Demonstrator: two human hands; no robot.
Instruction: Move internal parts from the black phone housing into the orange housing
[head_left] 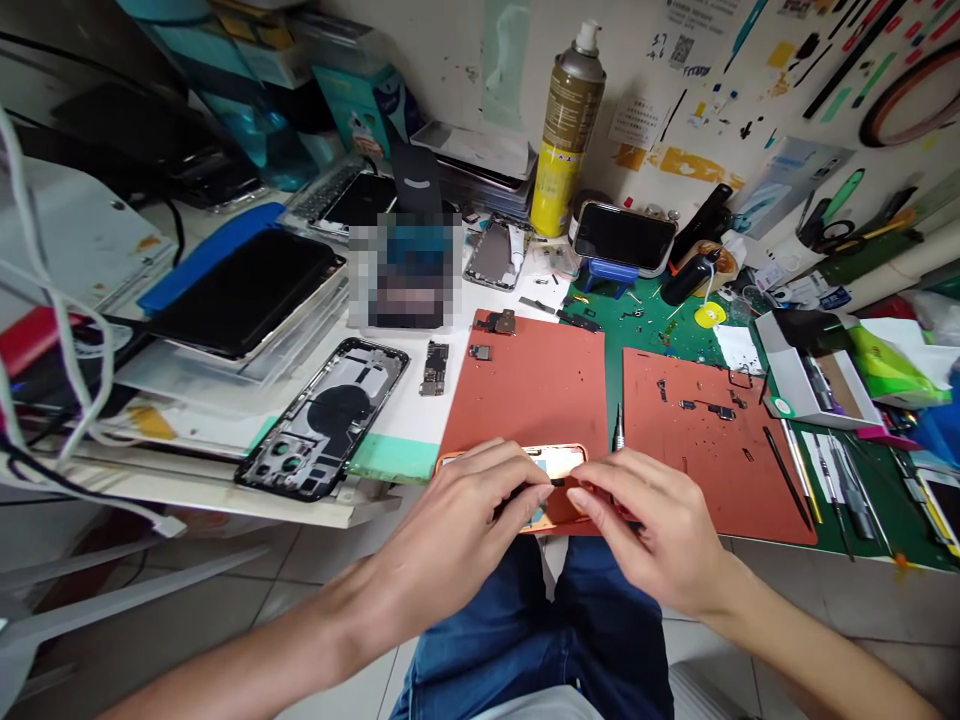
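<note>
Phone frame (pixel 562 462), one; hands (pixel 480 510), two; red mats (pixel 540 375), two.

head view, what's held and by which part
The left hand appears to hold an orange phone housing over its left part; the right hand is at the right end, grip unclear.

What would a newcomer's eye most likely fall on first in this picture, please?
Probably the left hand and right hand, bent close together over an orange-edged phone shell at the near edge of the left reddish mat. Next might come the tall yellow-and-brown spray can at the back, near the wall, then the black-rimmed phone housing with round camera holes, lying left of that mat.
</note>
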